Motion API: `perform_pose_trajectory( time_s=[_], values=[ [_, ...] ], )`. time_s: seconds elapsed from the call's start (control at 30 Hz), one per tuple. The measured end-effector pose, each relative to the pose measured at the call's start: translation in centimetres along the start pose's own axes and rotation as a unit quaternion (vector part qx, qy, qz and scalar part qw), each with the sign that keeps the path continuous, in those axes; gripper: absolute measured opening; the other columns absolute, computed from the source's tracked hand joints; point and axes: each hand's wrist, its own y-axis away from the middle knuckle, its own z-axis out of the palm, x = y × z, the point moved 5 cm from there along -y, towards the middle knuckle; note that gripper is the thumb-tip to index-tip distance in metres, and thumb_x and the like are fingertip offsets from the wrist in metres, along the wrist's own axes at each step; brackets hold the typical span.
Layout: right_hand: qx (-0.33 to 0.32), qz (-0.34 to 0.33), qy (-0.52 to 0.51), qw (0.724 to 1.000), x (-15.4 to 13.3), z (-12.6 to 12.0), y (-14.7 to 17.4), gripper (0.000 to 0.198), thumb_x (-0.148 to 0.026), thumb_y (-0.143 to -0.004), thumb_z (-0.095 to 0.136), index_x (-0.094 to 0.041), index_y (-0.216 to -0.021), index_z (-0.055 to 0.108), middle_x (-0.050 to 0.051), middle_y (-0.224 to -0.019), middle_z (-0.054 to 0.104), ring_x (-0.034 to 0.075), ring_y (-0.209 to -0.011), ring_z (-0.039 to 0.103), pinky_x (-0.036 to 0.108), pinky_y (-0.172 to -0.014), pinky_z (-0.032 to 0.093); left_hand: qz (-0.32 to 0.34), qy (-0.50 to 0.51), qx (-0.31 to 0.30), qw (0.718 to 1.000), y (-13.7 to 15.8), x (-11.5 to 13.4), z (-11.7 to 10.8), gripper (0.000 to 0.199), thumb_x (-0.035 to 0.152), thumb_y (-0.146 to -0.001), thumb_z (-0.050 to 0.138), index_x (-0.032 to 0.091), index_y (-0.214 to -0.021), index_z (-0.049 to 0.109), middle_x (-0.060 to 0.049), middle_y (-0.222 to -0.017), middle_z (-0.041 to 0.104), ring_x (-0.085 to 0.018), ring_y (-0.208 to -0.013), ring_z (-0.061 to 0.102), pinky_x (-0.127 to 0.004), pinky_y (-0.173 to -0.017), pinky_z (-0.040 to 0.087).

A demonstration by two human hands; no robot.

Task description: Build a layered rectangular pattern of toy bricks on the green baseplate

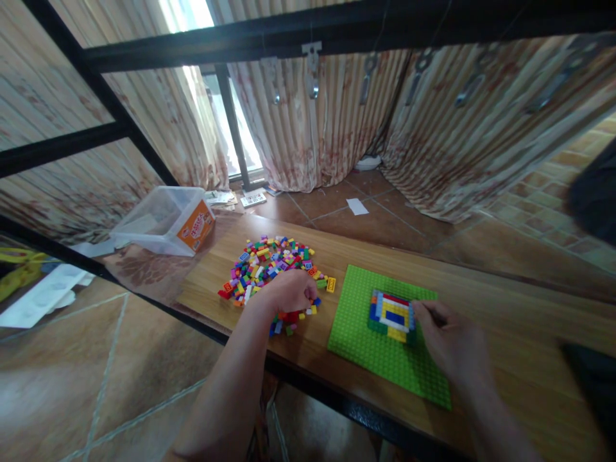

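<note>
My left hand [292,290] reaches into a loose pile of small coloured toy bricks [260,273], its fingers curled closed. What the fingertips hold, if anything, is hidden. On a green studded baseplate [351,308] sits a low rectangular brick build [391,316] in blue, white, yellow, red and green, with a dark blue middle. My right hand [445,330] is at the upper right corner of this build, thumb and fingers pinched together and touching its edge. Whether a single brick is between those fingers cannot be made out.
The wooden table [495,314] carries everything. Beyond its left end stands a clear plastic box [163,221] with an orange label. Near the pile's right side lies a yellow brick [331,285]. A dark object [587,372] is at the right. A black metal frame [289,42] crosses above.
</note>
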Motion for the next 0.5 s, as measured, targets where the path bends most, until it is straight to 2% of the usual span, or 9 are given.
perform_pose_trajectory(
  time_s=[0.3, 0.5],
  values=[
    [-0.015, 0.021, 0.001, 1.0, -0.1, 0.0, 0.0, 0.039, -0.054, -0.082, 0.048, -0.023, -0.082, 0.073, 0.006, -0.076, 0.074, 0.023, -0.069, 0.068, 0.032, -0.062, 0.047, -0.012, 0.005, 0.034, 0.999, 0.0, 0.1, -0.3, 0.016, 0.014, -0.069, 0.061, 0.019, -0.077, 0.074, -0.001, -0.073, 0.072, -0.014, -0.064, 0.062, -0.021, -0.054, 0.04],
    [-0.014, 0.02, -0.002, 1.0, 0.0, 0.1, 0.1, 0.042, -0.056, -0.082, 0.047, -0.023, -0.082, 0.072, 0.006, -0.075, 0.074, 0.024, -0.068, 0.067, 0.033, -0.062, 0.046, 0.02, 0.04, -0.005, 0.999, 1.2, 0.0, -1.2, 0.02, 0.017, -0.068, 0.065, 0.018, -0.086, 0.073, 0.0, -0.075, 0.072, -0.013, -0.066, 0.063, -0.019, -0.056, 0.041]
  ],
)
